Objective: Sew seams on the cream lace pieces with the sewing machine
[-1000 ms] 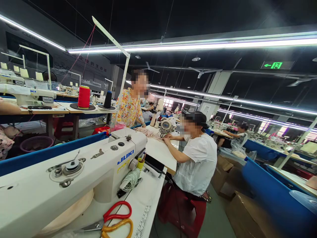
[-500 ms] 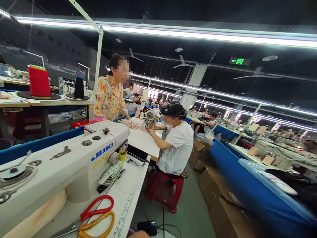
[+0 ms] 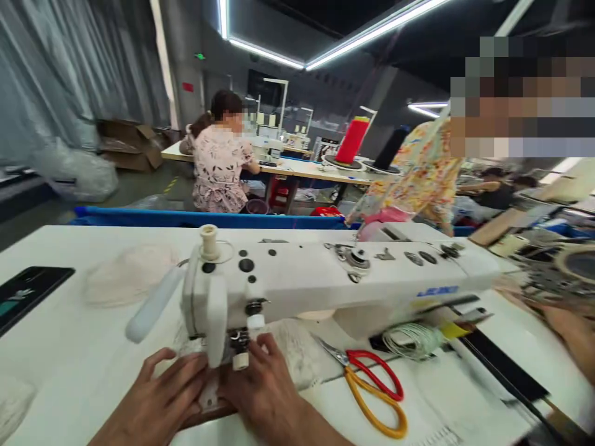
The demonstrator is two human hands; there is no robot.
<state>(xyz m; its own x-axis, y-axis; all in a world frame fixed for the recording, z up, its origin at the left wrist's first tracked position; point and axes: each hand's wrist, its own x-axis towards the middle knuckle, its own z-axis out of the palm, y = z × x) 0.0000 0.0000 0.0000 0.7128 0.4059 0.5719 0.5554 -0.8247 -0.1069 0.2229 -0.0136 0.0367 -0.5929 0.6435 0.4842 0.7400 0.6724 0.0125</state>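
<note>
A white sewing machine (image 3: 297, 279) lies across the table in front of me. My left hand (image 3: 167, 396) rests flat beside the needle area, its fingers stretched out and apart. Close by on the other side, my right hand (image 3: 264, 390) has bent fingers pressed together at the presser foot; whatever is in them is hidden. Pale lacy fabric (image 3: 297, 353) shows under the machine arm, just beyond my right hand. Scissors (image 3: 372, 384) with one red and one orange handle lie to the right, their blades towards the machine.
A black phone (image 3: 35, 294) and a pale cloth piece (image 3: 132, 272) lie on the left of the table (image 3: 93, 378). A coil of light cord (image 3: 413, 341) sits at the right. One person (image 3: 220, 161) sits ahead; another in a floral shirt (image 3: 427, 167) stands beyond the machine.
The view has swung left, away from the co-worker at the neighbouring machine, to my own machine. Both my hands now show at its needle end.
</note>
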